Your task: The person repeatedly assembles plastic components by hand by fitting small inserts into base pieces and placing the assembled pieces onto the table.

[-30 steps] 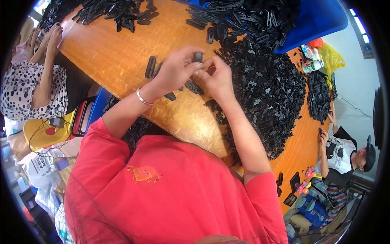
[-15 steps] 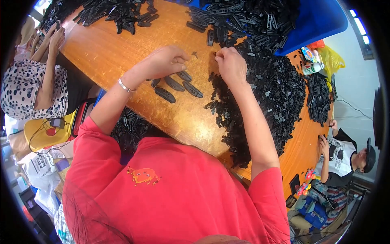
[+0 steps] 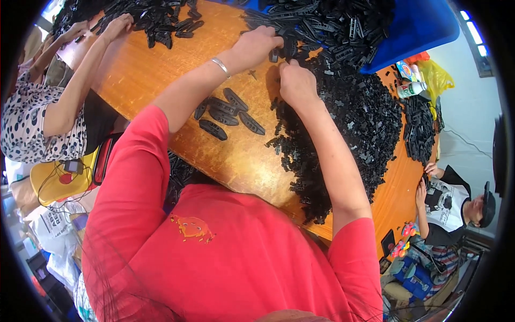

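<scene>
Left hand (image 3: 256, 45) closed on a small black part (image 3: 274, 55) at the far side of the bench (image 3: 150, 80); right hand (image 3: 296, 83) curled into the black heap (image 3: 348, 123), grip unclear. Risk: sliding heap swamping the finished oval pieces (image 3: 228, 114) nearby.

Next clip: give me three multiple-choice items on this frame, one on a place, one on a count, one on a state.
1. Where do the flat oval black plastic pieces lie?
A. on the wooden tabletop, under the left forearm
B. in the blue bin
C. on the floor

2. How many oval pieces lie there?
A. one
B. about five
C. twenty

3. What is the left hand doing?
A. resting flat
B. pinching a small black plastic part
C. holding a bottle

A: they lie on bare wood. B: about five countable. B: fingers close on a part.
</scene>
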The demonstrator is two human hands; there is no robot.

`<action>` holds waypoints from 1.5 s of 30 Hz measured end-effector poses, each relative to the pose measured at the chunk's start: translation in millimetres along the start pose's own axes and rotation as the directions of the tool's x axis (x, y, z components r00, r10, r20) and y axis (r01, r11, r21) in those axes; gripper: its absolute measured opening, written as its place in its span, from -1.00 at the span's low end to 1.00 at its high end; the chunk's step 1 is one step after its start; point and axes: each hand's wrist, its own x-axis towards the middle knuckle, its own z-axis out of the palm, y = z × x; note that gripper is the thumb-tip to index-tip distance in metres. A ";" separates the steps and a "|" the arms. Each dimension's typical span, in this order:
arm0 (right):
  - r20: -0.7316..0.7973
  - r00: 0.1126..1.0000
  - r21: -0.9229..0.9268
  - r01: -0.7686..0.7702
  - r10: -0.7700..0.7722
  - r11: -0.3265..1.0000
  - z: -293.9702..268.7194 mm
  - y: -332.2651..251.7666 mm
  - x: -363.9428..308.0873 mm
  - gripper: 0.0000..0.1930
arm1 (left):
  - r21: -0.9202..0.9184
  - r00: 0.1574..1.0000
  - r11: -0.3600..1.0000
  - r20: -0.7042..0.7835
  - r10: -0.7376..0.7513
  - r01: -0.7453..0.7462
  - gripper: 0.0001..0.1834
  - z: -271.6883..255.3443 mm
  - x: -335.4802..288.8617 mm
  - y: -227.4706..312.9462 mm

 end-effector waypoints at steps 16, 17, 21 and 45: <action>-0.361 0.920 0.612 0.112 0.151 0.782 -31.8 -17.5 -35.5 -0.76 | -0.647 0.981 0.739 0.082 -0.176 0.187 -0.72 -52.5 -45.9 38.0; -0.439 0.889 0.599 0.181 0.130 0.780 -33.7 -20.6 -36.0 -0.77 | -0.741 0.962 0.618 0.150 -0.229 0.263 -0.70 -54.6 -46.4 40.5; -0.463 0.877 0.608 0.211 0.126 0.765 -35.2 -26.0 -38.5 -0.79 | -0.874 0.909 0.297 0.304 -0.284 0.384 -0.67 -63.1 -47.4 44.7; -0.541 0.801 0.719 0.282 0.256 0.635 -34.3 -33.8 -37.3 -0.85 | -0.851 0.868 -0.408 0.444 -0.223 0.331 -0.63 -57.9 -64.2 56.8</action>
